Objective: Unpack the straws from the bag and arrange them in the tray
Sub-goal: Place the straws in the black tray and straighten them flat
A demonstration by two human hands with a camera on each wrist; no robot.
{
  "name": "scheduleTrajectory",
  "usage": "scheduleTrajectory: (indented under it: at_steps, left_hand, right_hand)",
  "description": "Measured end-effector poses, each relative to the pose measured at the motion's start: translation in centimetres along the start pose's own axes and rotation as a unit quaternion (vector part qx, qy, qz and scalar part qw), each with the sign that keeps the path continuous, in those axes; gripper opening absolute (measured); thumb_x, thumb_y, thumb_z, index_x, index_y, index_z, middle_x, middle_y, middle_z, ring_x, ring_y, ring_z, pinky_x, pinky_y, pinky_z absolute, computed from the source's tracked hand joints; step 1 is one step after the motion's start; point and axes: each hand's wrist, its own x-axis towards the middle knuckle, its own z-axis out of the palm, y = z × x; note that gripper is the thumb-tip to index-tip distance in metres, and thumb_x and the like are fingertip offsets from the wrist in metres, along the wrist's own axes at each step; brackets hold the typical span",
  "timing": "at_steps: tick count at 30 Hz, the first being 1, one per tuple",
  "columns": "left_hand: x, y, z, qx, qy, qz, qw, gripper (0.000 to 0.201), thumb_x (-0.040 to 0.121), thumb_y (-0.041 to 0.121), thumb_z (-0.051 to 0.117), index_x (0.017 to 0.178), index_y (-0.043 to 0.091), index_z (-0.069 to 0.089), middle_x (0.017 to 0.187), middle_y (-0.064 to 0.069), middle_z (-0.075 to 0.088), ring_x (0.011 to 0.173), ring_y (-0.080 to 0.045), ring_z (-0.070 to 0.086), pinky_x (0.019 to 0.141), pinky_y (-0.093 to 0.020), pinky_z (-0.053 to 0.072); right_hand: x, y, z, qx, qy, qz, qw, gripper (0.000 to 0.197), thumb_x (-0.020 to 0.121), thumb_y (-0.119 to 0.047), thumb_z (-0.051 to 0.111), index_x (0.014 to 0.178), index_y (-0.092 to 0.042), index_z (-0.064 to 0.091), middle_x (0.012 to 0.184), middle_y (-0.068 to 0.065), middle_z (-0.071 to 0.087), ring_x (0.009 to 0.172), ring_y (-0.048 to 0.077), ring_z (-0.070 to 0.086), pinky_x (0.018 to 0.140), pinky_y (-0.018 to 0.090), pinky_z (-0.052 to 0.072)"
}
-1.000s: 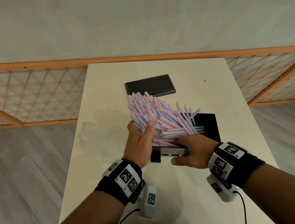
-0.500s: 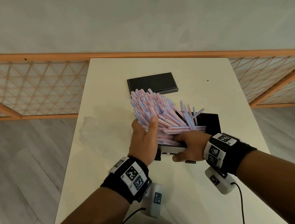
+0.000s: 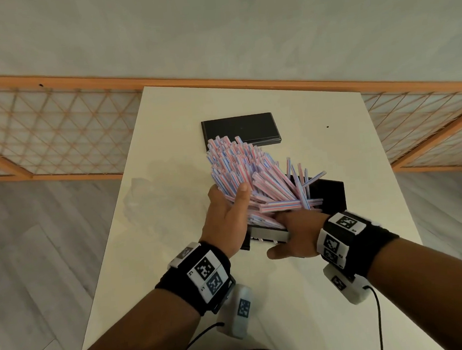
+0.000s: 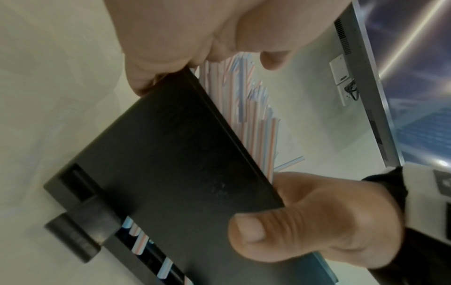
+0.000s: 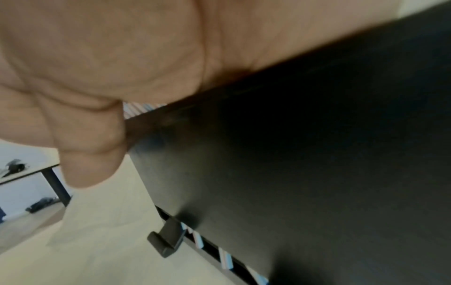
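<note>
We have both hands at the near middle of the white table (image 3: 173,234), on a black tray (image 3: 333,194) that sits towards the right edge. Our right hand (image 3: 298,233) grips the tray's near wall, thumb (image 4: 275,237) flat on the outside face and the fingers over the rim into the straws; the right wrist view is mostly palm and black wall, so those fingertips stay hidden. A small black tab (image 5: 165,243) sticks out at the tray's lower edge, with striped straw ends showing through a slot beside it.

Our left hand (image 3: 228,224) is just to the left, curled round the lower part of a thick bundle of pink, blue and white striped straws (image 3: 246,171). The bundle leans out of the tray, fanning up and to the left, while a few loose ones splay to the right over the tray's open part.

The straws' far tips overlap a black lid (image 3: 240,130), flat on the table towards the far edge. Left of the tray a crumpled clear bag (image 3: 154,197) lies on the table, faint and hard to outline.
</note>
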Motion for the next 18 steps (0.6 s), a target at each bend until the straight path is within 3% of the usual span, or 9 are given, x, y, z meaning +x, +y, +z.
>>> scheduleTrajectory:
  at_steps: [3,6,7,9,11,14,16,18]
  left_hand:
    - [0.1,-0.2,-0.1,0.012,0.002,0.0,1.0,0.059,0.095,0.049,0.062,0.137,0.018,0.035,0.128,0.01,0.061,0.116,-0.004,0.061,0.101,-0.031,0.048]
    - [0.0,-0.6,-0.5,0.067,-0.015,0.011,0.998,0.064,0.085,0.032,0.08,0.13,0.019,0.036,0.113,0.023,0.059,0.095,0.02,0.057,0.08,-0.005,0.044]
    - [0.0,-0.6,-0.7,0.085,-0.014,0.016,0.996,0.068,0.081,0.03,0.083,0.129,0.019,0.037,0.111,0.024,0.058,0.093,0.019,0.058,0.076,-0.003,0.044]
    - [0.2,-0.7,-1.1,0.105,-0.002,0.013,0.994,0.071,0.078,0.034,0.085,0.129,0.021,0.038,0.112,0.02,0.061,0.098,0.003,0.062,0.082,-0.015,0.047]
    - [0.4,-0.8,-1.4,0.101,0.006,0.008,0.995,0.063,0.081,0.041,0.082,0.125,0.024,0.04,0.114,0.015,0.065,0.101,-0.006,0.065,0.086,-0.026,0.05]
    - [0.3,-0.9,-1.2,0.072,0.01,0.022,0.997,0.04,0.094,0.049,0.064,0.12,0.024,0.046,0.108,0.016,0.067,0.1,-0.004,0.065,0.087,-0.029,0.051]
    - [0.0,-0.6,-1.1,0.038,0.01,0.019,0.999,0.045,0.095,0.056,0.05,0.122,0.02,0.047,0.107,0.017,0.064,0.1,0.001,0.061,0.086,-0.027,0.047]
    - [-0.1,-0.5,-1.0,0.03,0.003,0.015,0.999,0.05,0.093,0.06,0.042,0.122,0.019,0.047,0.106,0.017,0.062,0.097,0.003,0.058,0.081,-0.022,0.045]
  right_hand:
    - [0.2,-0.4,-0.2,-0.034,-0.009,0.016,0.999,0.062,0.076,-0.077,0.055,0.105,-0.023,0.059,0.084,-0.006,0.065,0.086,0.019,0.064,0.087,0.033,0.053]
    - [-0.2,-0.4,-0.6,-0.025,0.055,-0.009,0.998,0.06,0.072,-0.072,0.059,0.105,-0.022,0.062,0.091,-0.004,0.068,0.085,0.019,0.064,0.081,0.032,0.054]
    - [-0.6,-0.2,-0.7,-0.011,0.088,-0.025,0.996,0.056,0.072,-0.067,0.061,0.107,-0.023,0.062,0.094,-0.006,0.067,0.086,0.018,0.063,0.08,0.03,0.052]
    - [-1.5,0.4,-0.7,0.032,0.147,-0.044,0.988,0.041,0.075,-0.055,0.066,0.102,-0.024,0.062,0.088,-0.008,0.063,0.082,0.017,0.059,0.075,0.026,0.046]
    - [-2.5,0.6,-0.3,0.048,0.146,-0.051,0.987,0.035,0.076,-0.052,0.068,0.097,-0.024,0.064,0.084,-0.009,0.064,0.079,0.016,0.059,0.072,0.027,0.047]
    - [-3.5,1.0,0.6,0.084,0.109,-0.041,0.99,0.039,0.076,-0.057,0.066,0.1,-0.027,0.067,0.085,-0.008,0.067,0.081,0.013,0.063,0.075,0.028,0.05]
    - [-3.8,1.9,0.2,0.124,0.168,0.008,0.978,0.043,0.075,-0.064,0.062,0.088,-0.023,0.067,0.078,-0.006,0.067,0.075,0.011,0.062,0.069,0.026,0.048]
    - [-3.9,3.1,-0.8,0.111,0.222,0.097,0.964,0.038,0.082,-0.057,0.063,0.081,-0.019,0.059,0.074,-0.005,0.063,0.073,0.017,0.059,0.061,0.027,0.039]
